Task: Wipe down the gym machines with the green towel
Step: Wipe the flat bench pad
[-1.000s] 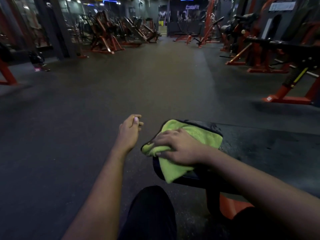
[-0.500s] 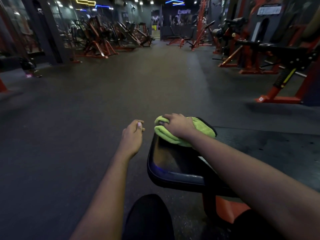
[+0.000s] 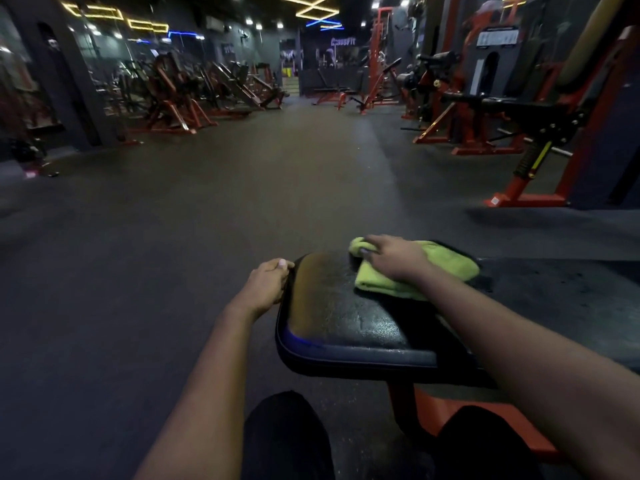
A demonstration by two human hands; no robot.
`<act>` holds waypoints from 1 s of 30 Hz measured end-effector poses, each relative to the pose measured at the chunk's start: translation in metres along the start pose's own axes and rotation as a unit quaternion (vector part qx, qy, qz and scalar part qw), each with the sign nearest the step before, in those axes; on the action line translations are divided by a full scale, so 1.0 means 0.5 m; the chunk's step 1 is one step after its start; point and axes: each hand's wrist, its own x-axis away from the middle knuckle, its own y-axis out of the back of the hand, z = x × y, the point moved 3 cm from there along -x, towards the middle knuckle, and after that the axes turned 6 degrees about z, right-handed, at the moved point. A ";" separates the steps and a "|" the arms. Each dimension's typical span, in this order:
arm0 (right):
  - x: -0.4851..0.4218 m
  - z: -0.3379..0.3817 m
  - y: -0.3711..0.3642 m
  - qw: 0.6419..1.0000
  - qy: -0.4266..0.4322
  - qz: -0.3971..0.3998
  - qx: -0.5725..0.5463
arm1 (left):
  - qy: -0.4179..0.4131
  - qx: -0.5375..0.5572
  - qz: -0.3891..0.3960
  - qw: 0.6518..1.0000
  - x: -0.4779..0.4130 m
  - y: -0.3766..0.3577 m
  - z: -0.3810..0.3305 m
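Shifted since half a second ago: the green towel [image 3: 446, 268] sits toward the far right corner of the black seat pad [image 3: 346, 323] instead of bunched at its far left corner, and it lies flatter. The left hand [image 3: 266, 284], then clear of the pad, is now right at the pad's left edge.

The towel is folded, with its long axis running left to right across the pad's far end. Its rolled end points left and its flatter end reaches the far right corner.

The right hand [image 3: 394, 259] lies palm down on the towel's middle and presses it to the pad. Its fingers are nearly straight and reach leftward to the rolled end. The forearm crosses the pad from the near right.

The left hand is curled into a loose fist with the thumb on the forefinger, and it holds nothing visible. Contact with the pad's edge cannot be confirmed.

An orange frame [image 3: 446, 410] carries the pad above the dark floor [image 3: 173, 237]. Orange machines [image 3: 485, 109] stand at the far right.
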 end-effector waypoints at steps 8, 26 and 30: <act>0.159 0.177 -0.034 0.987 0.160 -0.025 -0.008 | -0.017 0.029 0.022 0.999 -0.008 0.031 -0.009; 0.080 0.176 -0.035 0.992 0.081 -0.099 -0.001 | -0.021 0.098 -0.014 0.995 -0.060 -0.022 0.009; 0.184 0.164 -0.036 0.983 0.112 -0.143 0.031 | -0.043 0.039 -0.012 0.998 -0.083 -0.001 0.031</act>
